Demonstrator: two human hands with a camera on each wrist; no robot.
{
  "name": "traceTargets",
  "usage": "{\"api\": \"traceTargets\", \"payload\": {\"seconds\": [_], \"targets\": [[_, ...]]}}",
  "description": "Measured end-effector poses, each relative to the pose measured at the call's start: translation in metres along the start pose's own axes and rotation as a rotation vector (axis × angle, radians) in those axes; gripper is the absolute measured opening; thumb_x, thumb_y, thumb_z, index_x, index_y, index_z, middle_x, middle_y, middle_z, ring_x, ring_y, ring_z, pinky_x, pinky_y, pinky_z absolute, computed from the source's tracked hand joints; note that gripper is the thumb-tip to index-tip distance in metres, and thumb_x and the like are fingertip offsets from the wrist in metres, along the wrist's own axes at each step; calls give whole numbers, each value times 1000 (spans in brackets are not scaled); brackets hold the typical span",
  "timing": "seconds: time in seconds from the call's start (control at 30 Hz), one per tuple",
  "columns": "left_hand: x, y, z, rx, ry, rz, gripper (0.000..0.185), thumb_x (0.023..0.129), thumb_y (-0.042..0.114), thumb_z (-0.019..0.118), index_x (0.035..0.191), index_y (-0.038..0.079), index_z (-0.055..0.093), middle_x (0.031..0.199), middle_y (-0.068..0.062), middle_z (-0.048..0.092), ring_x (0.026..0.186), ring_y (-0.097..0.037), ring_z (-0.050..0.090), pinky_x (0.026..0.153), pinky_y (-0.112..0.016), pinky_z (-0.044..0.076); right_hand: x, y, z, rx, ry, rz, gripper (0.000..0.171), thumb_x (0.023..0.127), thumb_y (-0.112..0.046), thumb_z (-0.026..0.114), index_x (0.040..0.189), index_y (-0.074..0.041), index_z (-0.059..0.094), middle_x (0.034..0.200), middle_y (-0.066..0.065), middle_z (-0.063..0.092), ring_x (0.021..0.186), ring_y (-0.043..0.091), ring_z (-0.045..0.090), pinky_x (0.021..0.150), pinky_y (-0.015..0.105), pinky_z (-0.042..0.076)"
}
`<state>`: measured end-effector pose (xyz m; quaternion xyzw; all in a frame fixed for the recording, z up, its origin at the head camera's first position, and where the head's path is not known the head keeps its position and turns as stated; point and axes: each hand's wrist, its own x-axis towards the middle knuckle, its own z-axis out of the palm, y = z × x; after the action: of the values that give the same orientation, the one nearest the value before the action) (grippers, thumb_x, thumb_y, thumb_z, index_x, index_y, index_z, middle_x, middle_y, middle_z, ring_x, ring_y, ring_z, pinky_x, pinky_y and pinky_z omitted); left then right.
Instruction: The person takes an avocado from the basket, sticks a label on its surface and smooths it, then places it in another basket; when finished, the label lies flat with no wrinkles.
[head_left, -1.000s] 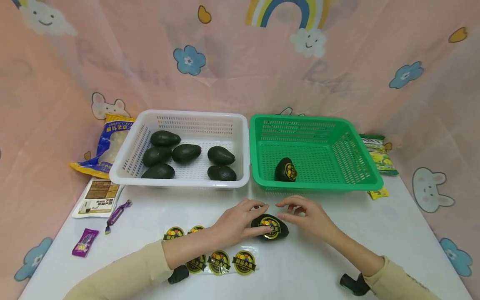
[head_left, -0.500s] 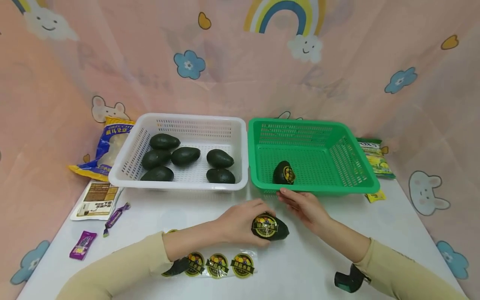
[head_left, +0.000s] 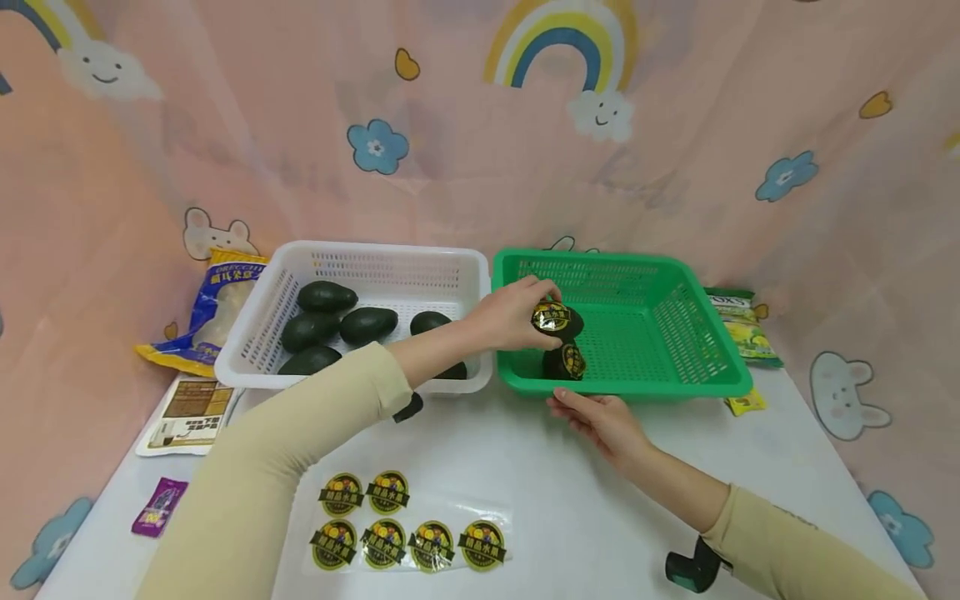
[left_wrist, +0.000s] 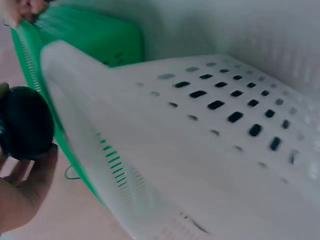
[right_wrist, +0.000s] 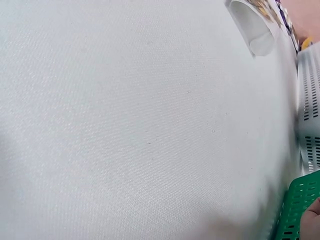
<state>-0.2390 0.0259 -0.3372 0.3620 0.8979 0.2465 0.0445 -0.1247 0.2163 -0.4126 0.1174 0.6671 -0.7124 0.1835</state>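
From the head view, the left hand (head_left: 513, 315) grips a stickered avocado (head_left: 556, 320) with fingers curled round it, held over the green basket (head_left: 697, 379), just above the labelled avocado (head_left: 566, 362) already lying inside near its front wall. Half a second ago that fruit sat on the surface at about 6 o'clock of the baskets; it has since been lifted and carried up to 12 o'clock of that spot. The right hand (head_left: 600, 418) lies with fingers straight and relaxed, its tips touching the green basket's front rim, much where it was before. The white basket (head_left: 258, 332), at 9 o'clock of the green one, holds unlabelled avocados (head_left: 327, 297). A sticker sheet (head_left: 408, 521) lies on the surface (head_left: 600, 517) at 6 o'clock, now uncovered by the arm.

The left wrist view shows the dark avocado (left_wrist: 25, 122) in the hand (left_wrist: 22, 192) at 9 o'clock, with the white basket's (left_wrist: 200, 150) wall filling the frame and the green basket (left_wrist: 90, 37) behind.

The right wrist view shows mostly bare surface (right_wrist: 140, 125), a corner of green basket (right_wrist: 297, 210) at 4 o'clock.
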Motion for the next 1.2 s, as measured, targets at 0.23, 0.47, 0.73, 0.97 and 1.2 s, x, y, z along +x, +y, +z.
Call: {"api": "traceTargets", "payload": {"seconds": [0.23,0.47,0.73,0.97,1.2], "targets": [[-9,1,11,-163,76,-5,50,86,38,74,125,12,58,126,-4,56,110,-17,55,88,-30,49,0,2,-1,10,3,4,24,92,-27,70,102,-6,74,90,-3,74,90,8,68,84,25,50],[-89,5,20,-640,0,70,14,93,20,67,103,11,69,91,2,68,82,-9,62,72,-32,54,0,5,1,5,17,-3,23,93,-27,68,98,-6,73,92,0,74,92,13,67,84,26,51],[-182,-49,46,-992,-42,-387,38,98,31,60,121,0,63,108,-18,66,94,-23,65,79,-34,56,-7,2,14,-99,-201,-1,29,95,-25,65,111,0,67,100,1,70,97,16,63,81,29,51],[-206,-78,31,-1199,291,-640,49,95,40,62,113,-6,64,107,-13,67,95,-17,63,84,-31,54,7,-73,80,-417,-602,-221,30,93,-21,67,117,-2,64,114,12,67,101,28,61,84,42,52],[-209,-81,27,-1218,292,-677,38,96,34,63,106,-2,69,100,-6,71,92,-14,63,83,-30,54,83,-165,162,-544,-802,-412,29,95,-20,64,121,-6,62,123,12,61,111,29,57,92,41,50]]}}
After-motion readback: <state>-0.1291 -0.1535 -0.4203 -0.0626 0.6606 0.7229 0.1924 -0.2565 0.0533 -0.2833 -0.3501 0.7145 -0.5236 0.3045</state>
